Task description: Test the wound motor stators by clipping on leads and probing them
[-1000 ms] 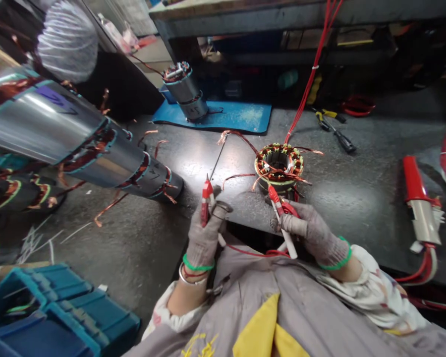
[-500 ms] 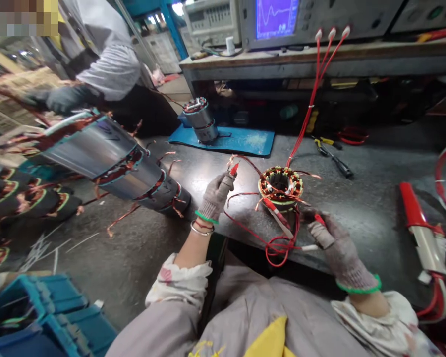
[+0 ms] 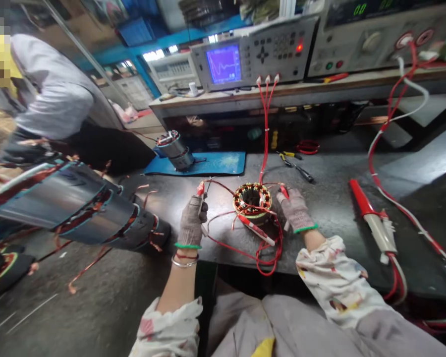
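A wound stator ring (image 3: 241, 198) with copper leads stands on the dark bench between my hands. My left hand (image 3: 192, 220), gloved in grey, grips a red test clip (image 3: 200, 188) at the end of the stator's left lead. On the other side, my gloved right hand (image 3: 296, 209) is closed on another red test clip (image 3: 284, 191), which meets the right lead. A third red-and-white test clip (image 3: 255, 230) leans at the stator's front, by the looped red cable (image 3: 265, 270).
Stacked metal stators (image 3: 85, 203) lie at left, near a co-worker's sleeve (image 3: 55, 106). A smaller stator stack (image 3: 176, 153) stands on a blue mat (image 3: 223, 163). Behind are a waveform tester (image 3: 252, 57) and pliers (image 3: 299, 168). A large red-and-white probe (image 3: 373, 220) lies at right.
My right hand has moved forward to the stator's right lead, bringing its red clip there. My left hand stays at the left lead. The view has swung right and up.
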